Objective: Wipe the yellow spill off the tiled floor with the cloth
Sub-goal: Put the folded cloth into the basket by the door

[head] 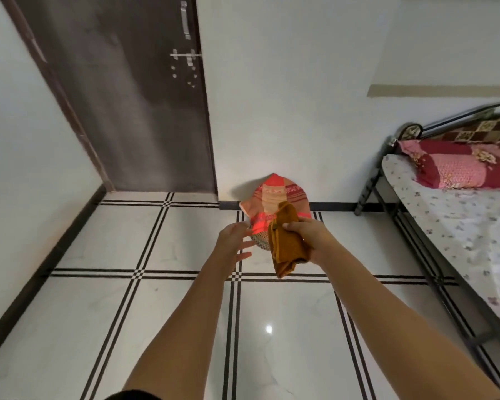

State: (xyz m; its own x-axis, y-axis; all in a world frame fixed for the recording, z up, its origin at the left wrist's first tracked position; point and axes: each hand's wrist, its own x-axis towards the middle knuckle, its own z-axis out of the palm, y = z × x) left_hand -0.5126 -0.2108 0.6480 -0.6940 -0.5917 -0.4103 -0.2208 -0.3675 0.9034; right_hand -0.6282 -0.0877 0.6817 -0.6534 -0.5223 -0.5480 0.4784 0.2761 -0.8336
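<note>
Now R hand (305, 236) grips mustard cloth (285, 249); sack (272, 197) print too blurred.

Left hand (233, 242): bare from fingertips to wrist.
Right hand (306, 238): bare from fingertips to wrist as well.
Left forearm (182, 313): bare along all its visible length, entering the frame at 7 o'clock.
Right forearm (387, 313): bare too, entering at 5 o'clock.
Dark garment (130, 395): curved black fabric edge on the bottom rim near 7 o'clock, at the left arm's near end; sleeve or other clothing, cannot tell.
</note>
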